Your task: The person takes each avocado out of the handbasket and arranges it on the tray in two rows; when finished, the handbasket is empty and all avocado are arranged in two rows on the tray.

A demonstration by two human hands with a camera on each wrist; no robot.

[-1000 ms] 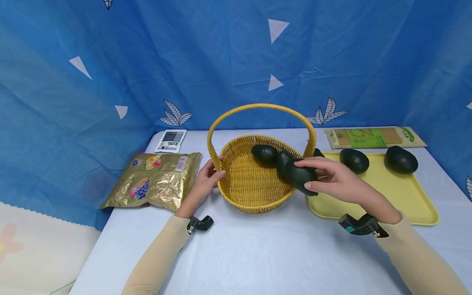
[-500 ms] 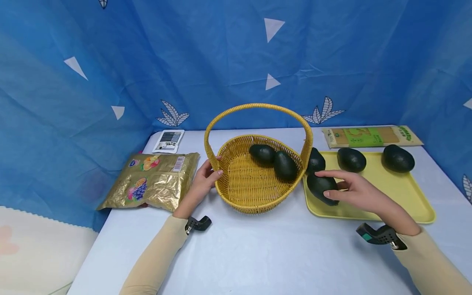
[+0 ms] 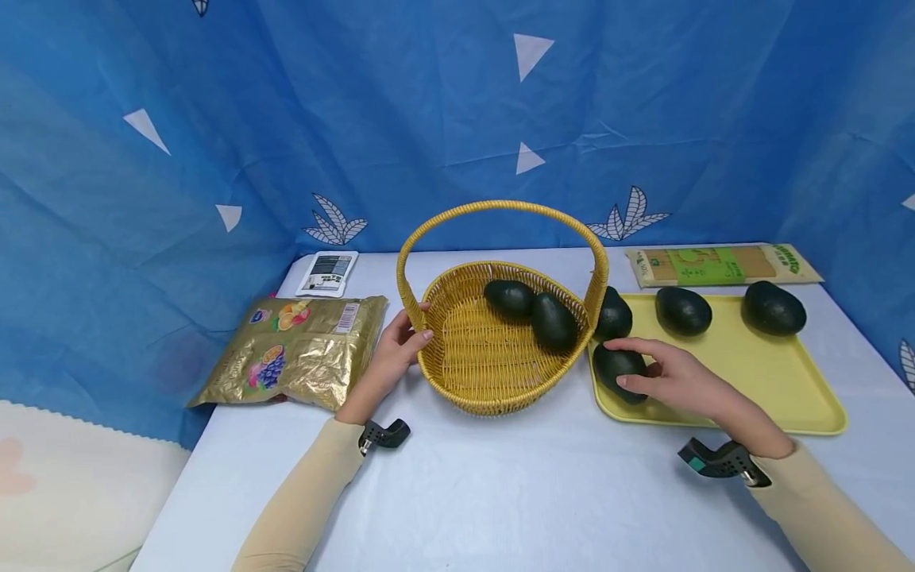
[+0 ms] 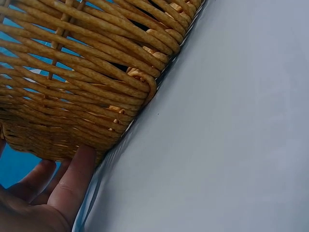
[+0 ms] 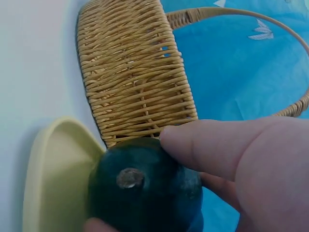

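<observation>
Avocado (image 3: 616, 369): near-left corner of tray (image 3: 786, 373), beside basket (image 3: 493, 349). Right hand (image 3: 668, 377) cups its middle, fingers curled. Left hand (image 3: 393, 353) grips basket rim. Likely firm, smooth, moderately heavy; bruisable, so hold at its widest girth.

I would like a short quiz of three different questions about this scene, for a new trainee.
1. How many avocados lie inside the basket?
2. True or false: the left hand holds the gold bag.
3. The right hand grips an avocado over: A) the yellow tray B) the basket C) the bare table.

Key:
1. Two.
2. False; it holds the basket's rim.
3. A.
</observation>
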